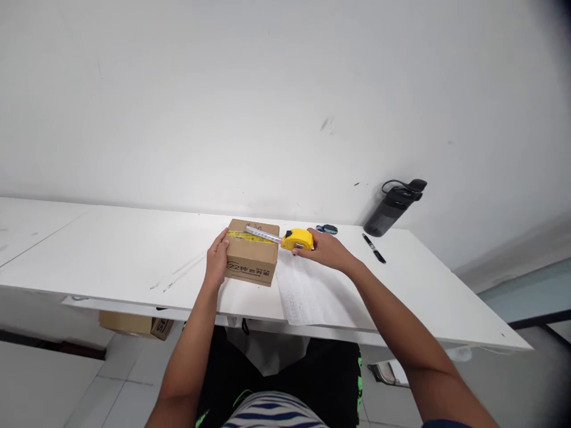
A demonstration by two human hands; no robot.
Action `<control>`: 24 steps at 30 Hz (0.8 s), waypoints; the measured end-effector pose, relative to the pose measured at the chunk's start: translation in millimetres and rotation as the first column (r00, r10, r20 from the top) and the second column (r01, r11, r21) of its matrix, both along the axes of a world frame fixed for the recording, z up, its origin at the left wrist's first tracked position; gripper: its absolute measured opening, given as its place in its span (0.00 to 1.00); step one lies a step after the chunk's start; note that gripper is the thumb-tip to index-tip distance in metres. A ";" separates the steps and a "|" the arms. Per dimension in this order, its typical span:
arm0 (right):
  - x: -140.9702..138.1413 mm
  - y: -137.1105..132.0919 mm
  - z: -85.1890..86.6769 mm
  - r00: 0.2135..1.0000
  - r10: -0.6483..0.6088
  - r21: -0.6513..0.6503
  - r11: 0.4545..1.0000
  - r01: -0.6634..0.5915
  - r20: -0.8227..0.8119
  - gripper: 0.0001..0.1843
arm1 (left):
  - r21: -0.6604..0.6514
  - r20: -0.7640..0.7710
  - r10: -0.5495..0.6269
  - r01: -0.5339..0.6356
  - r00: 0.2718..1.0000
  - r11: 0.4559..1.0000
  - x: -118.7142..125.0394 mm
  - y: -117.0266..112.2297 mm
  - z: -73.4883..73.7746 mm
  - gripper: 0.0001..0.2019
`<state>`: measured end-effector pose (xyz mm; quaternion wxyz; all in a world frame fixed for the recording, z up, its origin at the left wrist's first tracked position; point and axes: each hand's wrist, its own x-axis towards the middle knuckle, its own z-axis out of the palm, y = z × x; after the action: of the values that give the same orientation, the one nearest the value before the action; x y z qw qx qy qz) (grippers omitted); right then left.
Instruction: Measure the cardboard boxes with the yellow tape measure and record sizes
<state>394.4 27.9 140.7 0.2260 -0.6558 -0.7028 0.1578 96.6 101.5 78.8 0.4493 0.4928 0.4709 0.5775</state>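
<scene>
A small brown cardboard box (250, 255) with yellow tape across its top sits on the white table. My left hand (217, 258) grips the box's left side, the thumb on the near face and the fingers around the far left edge. In my right hand (328, 249) is a yellow tape measure (297, 239), held just right of the box. Its metal blade (264, 234) is drawn out a short way and lies over the top of the box, pointing left. Writing shows on the box's front face.
A written sheet of paper (307, 294) lies on the table (134, 255) right of the box. Farther right are a black marker (373, 248), a dark water bottle (392, 208) and a small dark coiled item (329, 228) near the wall. Another cardboard box (129, 324) is below the table.
</scene>
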 end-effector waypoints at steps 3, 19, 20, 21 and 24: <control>-10.6 6.1 9.5 1.000 0.009 0.023 1.000 -0.009 -0.008 0.23 | -0.006 -0.001 -0.007 0.006 1.000 1.000 0.7 -2.3 1.9 0.23; -155.2 78.0 33.8 0.952 0.284 0.073 0.953 -0.293 0.116 0.24 | 0.035 -0.019 -0.061 0.062 0.998 0.997 -2.1 -13.9 0.4 0.30; -156.0 77.2 33.4 0.951 0.282 0.068 0.954 -0.292 0.129 0.24 | 0.068 -0.048 -0.048 0.051 0.998 0.996 -1.0 -14.4 1.3 0.27; -154.0 75.3 33.0 0.951 0.275 0.063 0.956 -0.286 0.139 0.24 | 0.090 -0.073 -0.025 0.032 0.997 0.995 0.3 -14.6 1.9 0.24; -130.3 62.1 32.0 0.959 0.239 0.036 0.968 -0.248 0.154 0.24 | 0.098 -0.115 0.063 -0.052 0.991 0.994 4.2 -13.8 2.6 0.21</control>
<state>264.1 89.9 172.7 0.1699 -0.5678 -0.7970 0.1159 100.8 87.7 81.4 0.3800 0.5330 0.4824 0.5820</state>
